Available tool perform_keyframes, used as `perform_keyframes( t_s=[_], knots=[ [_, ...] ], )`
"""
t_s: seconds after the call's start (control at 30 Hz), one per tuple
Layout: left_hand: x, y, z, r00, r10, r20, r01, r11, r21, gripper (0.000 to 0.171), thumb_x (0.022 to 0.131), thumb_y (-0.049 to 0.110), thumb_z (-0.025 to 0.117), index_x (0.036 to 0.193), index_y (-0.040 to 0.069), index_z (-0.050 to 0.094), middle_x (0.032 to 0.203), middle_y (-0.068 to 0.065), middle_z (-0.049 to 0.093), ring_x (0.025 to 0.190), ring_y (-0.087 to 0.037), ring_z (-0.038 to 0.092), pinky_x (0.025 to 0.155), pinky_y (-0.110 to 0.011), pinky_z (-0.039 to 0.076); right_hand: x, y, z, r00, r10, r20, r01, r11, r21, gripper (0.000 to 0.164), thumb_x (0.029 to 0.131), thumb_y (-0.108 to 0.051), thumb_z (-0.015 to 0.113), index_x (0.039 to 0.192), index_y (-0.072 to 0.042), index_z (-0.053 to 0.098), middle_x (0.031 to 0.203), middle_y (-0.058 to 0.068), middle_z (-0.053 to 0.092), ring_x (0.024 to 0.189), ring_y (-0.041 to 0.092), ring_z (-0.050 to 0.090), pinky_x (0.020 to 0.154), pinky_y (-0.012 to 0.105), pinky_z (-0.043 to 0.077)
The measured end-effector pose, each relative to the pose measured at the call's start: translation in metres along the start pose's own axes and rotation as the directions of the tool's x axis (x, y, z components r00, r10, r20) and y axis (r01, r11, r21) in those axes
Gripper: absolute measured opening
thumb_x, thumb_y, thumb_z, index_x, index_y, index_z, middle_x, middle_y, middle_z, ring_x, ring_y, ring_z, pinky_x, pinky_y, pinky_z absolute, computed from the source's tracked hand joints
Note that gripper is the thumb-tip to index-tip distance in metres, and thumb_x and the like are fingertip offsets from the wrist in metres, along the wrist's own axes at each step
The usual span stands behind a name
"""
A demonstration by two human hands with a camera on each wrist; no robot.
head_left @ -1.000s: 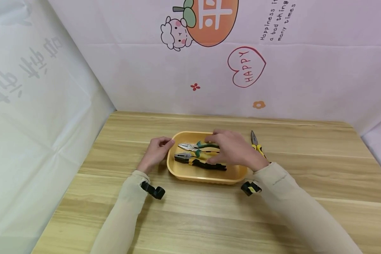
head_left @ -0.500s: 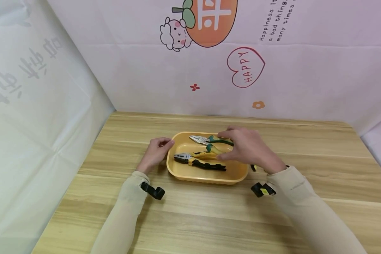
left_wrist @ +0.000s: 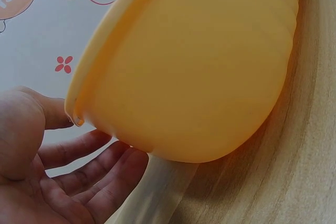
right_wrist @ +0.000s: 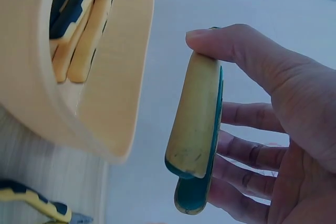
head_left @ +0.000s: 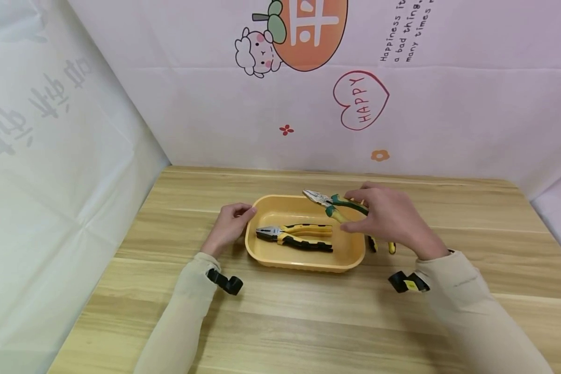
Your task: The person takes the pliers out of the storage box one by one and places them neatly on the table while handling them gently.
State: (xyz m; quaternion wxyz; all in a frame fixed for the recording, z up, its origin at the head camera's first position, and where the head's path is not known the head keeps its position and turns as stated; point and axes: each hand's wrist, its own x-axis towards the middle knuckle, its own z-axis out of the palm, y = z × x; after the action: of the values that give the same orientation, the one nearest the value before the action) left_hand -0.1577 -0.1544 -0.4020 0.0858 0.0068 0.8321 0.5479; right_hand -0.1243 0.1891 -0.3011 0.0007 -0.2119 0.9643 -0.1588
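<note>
My left hand point(head_left: 229, 223) pinches the left end of a yellow plastic tray point(head_left: 304, 266). In the left wrist view, the thumb hooks over its rim and the fingers lie under it. Above the tray's right end, my right hand point(head_left: 392, 215) holds combination pliers point(head_left: 328, 202) with green and yellow handles, thumb on one handle and fingers on the other. The pliers' silver head points to the back left. Inside the tray lies a second pair of combination pliers point(head_left: 287, 239), with black and yellow handles.
On the wooden table point(head_left: 280, 322), right of the tray, another pair of yellow and black pliers point(right_wrist: 37, 203) lies mostly hidden behind my right hand in the head view. A printed white cloth point(head_left: 215, 119) hangs along the table's back edge.
My right hand has lifted the green-handled pliers out of the tray and carried them up and to the right. My left hand and the tray have stayed put.
</note>
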Motion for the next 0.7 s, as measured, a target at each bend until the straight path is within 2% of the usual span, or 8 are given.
perform_keyframes(
  t_s=[0.33, 0.53, 0.7],
  knots=[
    [0.0, 0.0, 0.0, 1.0, -0.012, -0.001, 0.012, 1.0, 0.0, 0.034, 0.105, 0.025, 0.059, 0.124, -0.002, 0.067, 0.114, -0.017, 0.066, 0.102, -0.026, 0.06, 0.084, -0.032, 0.05, -0.01, 0.02, -0.005, 0.995, 0.096, -0.038, -0.097, 0.995, -0.009, 0.064, 0.075, -0.046, 0.087, 0.125, -0.008, 0.071, 0.107, 0.012, 0.071, 0.089, 0.026, 0.065, 0.071, 0.047, 0.051],
    [-0.001, 0.001, 0.001, 1.0, -0.013, -0.002, 0.013, 1.0, 0.003, 0.035, 0.105, 0.026, 0.059, 0.124, -0.002, 0.067, 0.114, -0.017, 0.066, 0.104, -0.028, 0.061, 0.088, -0.035, 0.051, -0.015, 0.031, -0.007, 0.99, 0.136, -0.039, -0.136, 0.991, 0.0, 0.068, 0.077, -0.049, 0.086, 0.127, -0.006, 0.07, 0.108, 0.014, 0.071, 0.09, 0.027, 0.064, 0.069, 0.045, 0.05],
    [-0.001, 0.001, 0.001, 1.0, -0.012, -0.001, 0.012, 1.0, 0.008, 0.035, 0.105, 0.025, 0.058, 0.125, -0.002, 0.067, 0.115, -0.017, 0.066, 0.104, -0.028, 0.061, 0.09, -0.037, 0.051, -0.018, 0.04, -0.007, 0.987, 0.145, -0.07, -0.145, 0.989, 0.003, 0.064, 0.077, -0.047, 0.087, 0.122, -0.005, 0.072, 0.104, 0.014, 0.071, 0.088, 0.027, 0.064, 0.065, 0.042, 0.049]
  ],
)
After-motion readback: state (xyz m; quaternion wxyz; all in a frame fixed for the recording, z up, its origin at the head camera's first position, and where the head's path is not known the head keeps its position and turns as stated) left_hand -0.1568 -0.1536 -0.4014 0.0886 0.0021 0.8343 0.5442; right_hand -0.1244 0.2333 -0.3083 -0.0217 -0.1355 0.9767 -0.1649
